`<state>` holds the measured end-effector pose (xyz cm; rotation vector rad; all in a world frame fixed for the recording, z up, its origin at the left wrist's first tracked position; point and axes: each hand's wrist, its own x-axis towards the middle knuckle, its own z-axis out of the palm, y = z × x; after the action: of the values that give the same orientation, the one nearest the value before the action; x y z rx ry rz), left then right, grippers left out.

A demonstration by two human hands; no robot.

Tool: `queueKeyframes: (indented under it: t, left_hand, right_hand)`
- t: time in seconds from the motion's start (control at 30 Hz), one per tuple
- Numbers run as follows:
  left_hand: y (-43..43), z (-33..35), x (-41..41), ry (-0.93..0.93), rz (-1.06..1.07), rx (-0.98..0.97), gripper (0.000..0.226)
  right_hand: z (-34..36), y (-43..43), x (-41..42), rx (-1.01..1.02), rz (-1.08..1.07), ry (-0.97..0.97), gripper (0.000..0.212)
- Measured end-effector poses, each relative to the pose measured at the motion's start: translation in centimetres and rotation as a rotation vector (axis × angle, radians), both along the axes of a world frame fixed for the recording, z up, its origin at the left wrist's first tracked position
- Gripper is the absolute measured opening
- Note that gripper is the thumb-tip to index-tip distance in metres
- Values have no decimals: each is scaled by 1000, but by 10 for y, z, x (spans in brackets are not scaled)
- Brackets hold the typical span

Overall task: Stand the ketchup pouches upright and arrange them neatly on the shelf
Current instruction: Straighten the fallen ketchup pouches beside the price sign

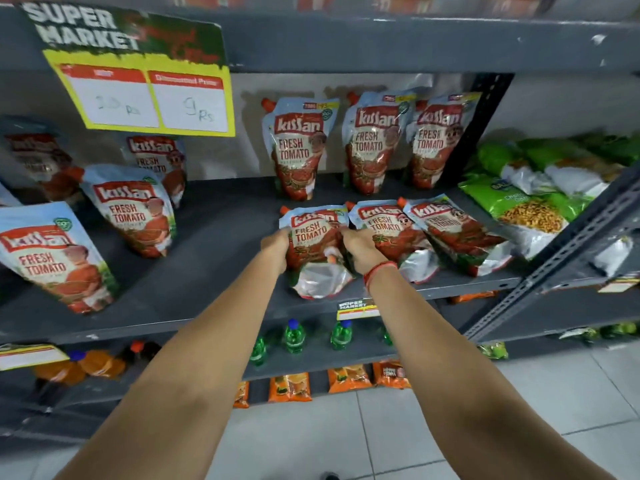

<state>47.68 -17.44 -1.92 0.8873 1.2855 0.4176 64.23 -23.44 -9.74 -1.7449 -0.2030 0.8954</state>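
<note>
Hands (pixel 277 245) (pixel 360 249) around leaning ketchup pouch (pixel 313 237)

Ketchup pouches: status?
Both hands, left hand and right hand, gripping front pouch, still leaning back. Two pouches beside it also lying back. Back row upright. Nothing obstructing.

price sign (pixel 138 77): handwriting blurred | far-left pouch (pixel 8 197): cut off

Two bare forearms reached up from the bottom of the view, with no sleeves showing. The left hand (pixel 275 245) wore nothing visible. The right hand (pixel 360 249) had a thin red band (pixel 379 270) at the wrist, possibly a wound thread or cord; its texture was blurred.
</note>
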Motion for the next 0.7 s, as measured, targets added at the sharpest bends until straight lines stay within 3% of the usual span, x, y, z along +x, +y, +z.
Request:
queueKeyframes:
  t: [0.07, 0.2, 0.43, 0.53, 0.7]
  left_hand:
    - [15, -18, 6, -15, -44, -69, 70]
    - [9, -6, -4, -78, -162, -82, 80]
    - [-5, 34, -17, -182, -89, 207, 23]
    - [-4, 48, -26, -207, -118, 335, 17]
    - [1, 63, -38, -258, -95, 493, 24]
  right_hand:
    - [43, -13, -29, 40, -18, 43, 52]
    - [81, -31, -58, 180, 77, 94, 39]
    - [100, -33, -59, 399, 149, 149, 27]
    - [114, -29, -54, 458, 195, 60, 9]
    - [136, -25, -46, 498, 197, -110, 30]
